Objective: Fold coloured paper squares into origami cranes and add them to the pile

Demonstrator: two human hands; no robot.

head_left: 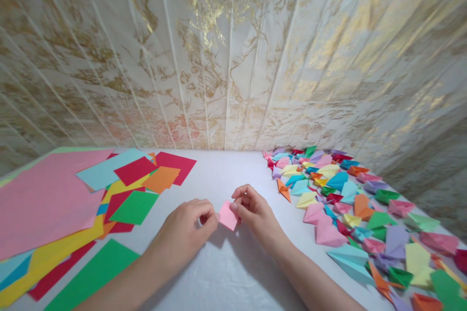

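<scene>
A small pink piece of folded paper [228,215] is held a little above the white table, between my two hands. My left hand [193,221] pinches its left corner between thumb and curled fingers. On the opposite side my right hand [251,209] grips its right edge, thumb in front and fingertips partly hidden behind the paper. The paper looks like a small diamond tilted toward me; its folds are too small to make out.
Flat coloured sheets lie on the left: a large pink sheet [54,194], a green square [134,207], an orange square [161,180] and several others, overlapping. Many folded paper shapes [330,231] spread over the right. A gold-patterned curtain [226,58] hangs behind the white table [219,165].
</scene>
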